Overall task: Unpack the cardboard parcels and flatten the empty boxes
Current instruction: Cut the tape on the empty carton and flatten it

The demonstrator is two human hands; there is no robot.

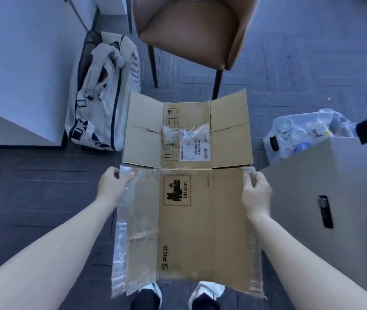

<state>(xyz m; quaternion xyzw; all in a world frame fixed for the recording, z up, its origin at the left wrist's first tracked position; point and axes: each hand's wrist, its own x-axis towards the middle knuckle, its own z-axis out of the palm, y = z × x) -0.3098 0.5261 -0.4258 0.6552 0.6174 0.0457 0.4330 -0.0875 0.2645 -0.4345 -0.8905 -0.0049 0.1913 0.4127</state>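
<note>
- Cardboard, a flattened brown box [200, 220] printed "PICO" and "UN 3481", fills the frame's centre, flaps spread toward the top.
- Left hand [113, 186] grips its left edge over loose clear tape.
- Right hand [256, 193] pinches its right edge.
- Brown chair [191, 30] at top centre; white canvas bag [102, 97] at upper left.
</note>
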